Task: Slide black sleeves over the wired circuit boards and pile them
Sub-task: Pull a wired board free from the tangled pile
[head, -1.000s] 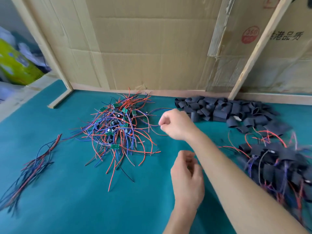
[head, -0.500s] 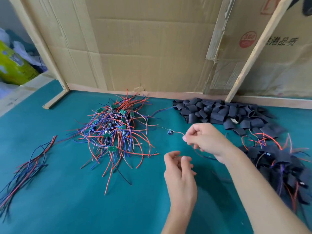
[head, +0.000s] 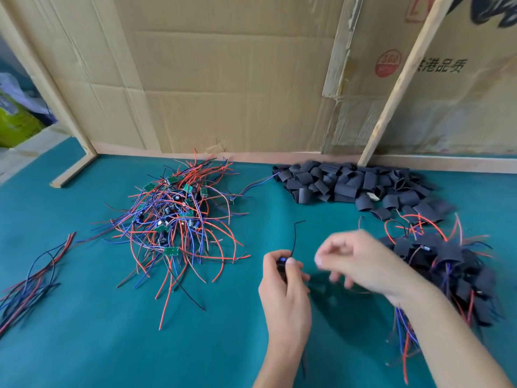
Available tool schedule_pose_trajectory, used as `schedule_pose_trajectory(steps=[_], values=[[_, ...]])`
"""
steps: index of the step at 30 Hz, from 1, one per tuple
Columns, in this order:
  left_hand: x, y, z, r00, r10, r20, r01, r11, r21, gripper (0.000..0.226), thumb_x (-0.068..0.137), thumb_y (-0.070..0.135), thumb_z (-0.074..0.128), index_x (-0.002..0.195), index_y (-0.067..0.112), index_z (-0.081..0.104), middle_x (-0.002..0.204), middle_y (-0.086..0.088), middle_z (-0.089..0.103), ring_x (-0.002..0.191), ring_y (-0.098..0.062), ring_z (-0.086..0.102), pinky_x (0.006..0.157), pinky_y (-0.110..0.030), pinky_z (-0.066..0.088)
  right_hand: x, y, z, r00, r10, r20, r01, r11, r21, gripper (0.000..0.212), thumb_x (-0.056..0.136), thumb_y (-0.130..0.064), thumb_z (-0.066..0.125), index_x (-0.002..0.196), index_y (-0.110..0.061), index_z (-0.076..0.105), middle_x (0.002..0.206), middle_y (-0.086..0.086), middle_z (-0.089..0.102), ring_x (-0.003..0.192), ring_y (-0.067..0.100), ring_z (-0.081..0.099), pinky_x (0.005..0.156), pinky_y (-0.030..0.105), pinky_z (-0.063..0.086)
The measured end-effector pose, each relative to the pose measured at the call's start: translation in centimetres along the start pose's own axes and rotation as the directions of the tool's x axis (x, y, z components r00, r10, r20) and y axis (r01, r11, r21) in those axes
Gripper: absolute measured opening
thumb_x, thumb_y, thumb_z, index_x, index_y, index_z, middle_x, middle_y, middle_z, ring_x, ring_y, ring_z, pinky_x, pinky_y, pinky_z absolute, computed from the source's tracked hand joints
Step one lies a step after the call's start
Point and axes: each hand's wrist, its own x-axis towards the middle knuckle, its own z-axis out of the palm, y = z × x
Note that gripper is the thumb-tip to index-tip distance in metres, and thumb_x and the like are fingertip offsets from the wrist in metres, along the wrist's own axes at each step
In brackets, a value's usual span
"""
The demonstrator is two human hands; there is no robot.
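A: What is laid out, from the largest thing down?

B: A teal counter (head: pixel 84 345) is backed by a cardboard wall (head: pixel 223 79). 3 heaps are seen on it: a tangle of bare wired circuit boards (head: pixel 173 217) at centre-left, loose black sleeves (head: pixel 349 183) at the back right, and a pile of finished sleeved boards (head: pixel 442 264) at the right. A small bundle of spare wires (head: pixel 30 278) lies well apart at the far left.

A: And the hands?

B: 1 wired board (head: pixel 282 261) is pinched between thumb and forefinger of the left hand (head: pixel 285 298), near the counter's middle, with a black wire rising from it. The right hand (head: pixel 361 261) is blurred just beside it; its fingers (head: pixel 321 259) appear loosely curled, and whether anything is held cannot be told.

A: Which step is judged to be in hand?

B: A fresh board has been taken up and is not yet covered. Next, 1 sleeve would need to be fetched from the back heap, opened, and threaded over the wires onto the board.
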Motion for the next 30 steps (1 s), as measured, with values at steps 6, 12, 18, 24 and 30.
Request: schedule_pose_trajectory(steps=[6, 12, 18, 24, 30], values=[[-0.1, -0.1, 0.1, 1.000, -0.005, -0.013, 0.005, 1.000, -0.001, 0.013, 0.102, 0.015, 0.054, 0.098, 0.027, 0.058, 0.082, 0.011, 0.070, 0.064, -0.013, 0.064, 0.061, -0.026, 0.050, 10.5, -2.1, 0.3, 0.976, -0.103, -0.192, 0.009, 0.900, -0.436, 0.042, 0.099, -0.023, 0.057, 0.139, -0.035, 0.054, 0.142, 0.005, 0.049, 0.111, 0.032, 0.060, 0.089, 0.041, 0.050], [-0.2, 0.1, 0.1, 1.000, 0.000, -0.027, 0.000, 1.000, -0.019, 0.023, 0.103, 0.011, 0.049, 0.086, 0.021, 0.060, 0.080, 0.008, 0.067, 0.068, -0.013, 0.064, 0.059, -0.014, 0.045, 14.0, -1.2, 2.7, 0.969, 0.013, -0.248, -0.137, 0.861, -0.490, 0.055, 0.101, -0.023, 0.051, 0.153, -0.034, 0.038, 0.153, 0.009, 0.037, 0.125, 0.039, 0.053, 0.087, 0.041, 0.044], [-0.1, 0.1, 0.0, 0.999, 0.036, 0.018, -0.036, 0.999, 0.038, 0.023, 0.102, 0.006, 0.050, 0.090, 0.022, 0.061, 0.087, 0.013, 0.069, 0.073, -0.010, 0.068, 0.066, -0.030, 0.054, 11.1, -0.3, 2.1, 0.889, -0.134, -0.437, 0.023, 0.968, -0.250, 0.023, 0.098, -0.020, 0.058, 0.115, -0.034, 0.067, 0.118, -0.001, 0.063, 0.100, 0.023, 0.060, 0.079, 0.034, 0.047], [-0.3, 0.5, 0.2, 0.996, 0.050, 0.080, -0.054, 0.997, 0.049, 0.024, 0.101, 0.004, 0.050, 0.097, 0.024, 0.062, 0.096, 0.016, 0.071, 0.078, -0.011, 0.070, 0.073, -0.037, 0.058, 5.7, 1.9, 3.2, 0.857, -0.092, -0.506, 0.171, 0.979, 0.111, 0.020, 0.088, -0.012, 0.073, 0.081, -0.031, 0.073, 0.075, -0.014, 0.073, 0.067, 0.010, 0.069, 0.069, 0.038, 0.060], [-0.3, 0.5, 0.4, 1.000, 0.029, -0.009, -0.029, 1.000, -0.004, 0.028, 0.100, -0.001, 0.046, 0.098, 0.024, 0.058, 0.093, 0.010, 0.069, 0.074, -0.014, 0.069, 0.059, -0.017, 0.050, 5.9, 2.5, 3.9, 0.880, -0.132, -0.456, 0.109, 0.991, -0.075, 0.016, 0.084, -0.018, 0.076, 0.081, -0.033, 0.070, 0.078, -0.018, 0.071, 0.070, 0.003, 0.064, 0.070, 0.027, 0.050]])
